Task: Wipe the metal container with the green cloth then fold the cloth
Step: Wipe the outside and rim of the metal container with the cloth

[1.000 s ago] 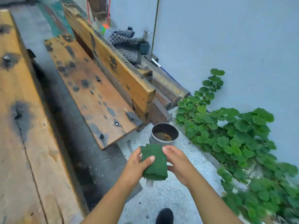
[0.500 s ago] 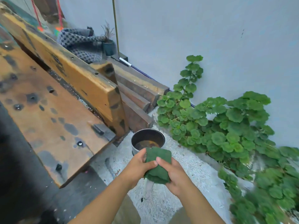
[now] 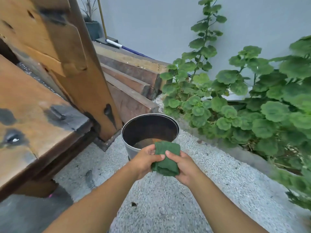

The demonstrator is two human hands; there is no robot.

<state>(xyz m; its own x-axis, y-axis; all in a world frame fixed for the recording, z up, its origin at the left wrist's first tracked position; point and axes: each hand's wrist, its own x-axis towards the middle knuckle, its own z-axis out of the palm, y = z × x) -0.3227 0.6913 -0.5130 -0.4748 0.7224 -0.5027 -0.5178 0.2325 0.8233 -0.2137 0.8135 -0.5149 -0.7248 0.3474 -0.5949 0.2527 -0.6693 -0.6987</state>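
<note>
A round metal container (image 3: 134, 149) stands upright on the gravel ground, dark inside with some brownish liquid at the bottom. Just in front of its near rim I hold a folded green cloth (image 3: 165, 158) with both hands. My left hand (image 3: 145, 159) grips the cloth's left side, thumb on top. My right hand (image 3: 182, 167) grips its right side, thumb pressed on the middle. The cloth hides part of the container's near rim.
A worn wooden bench (image 3: 33, 118) with an upright back plank (image 3: 72, 61) is at the left, touching the container's side. Stacked timber beams (image 3: 131, 78) lie behind. Leafy green plants (image 3: 244, 105) fill the right along a grey wall. Gravel ground (image 3: 168, 199) lies below my arms.
The view has come much closer to the container and lower. Both hands keep hold of the folded cloth and have moved toward the container's near rim.
</note>
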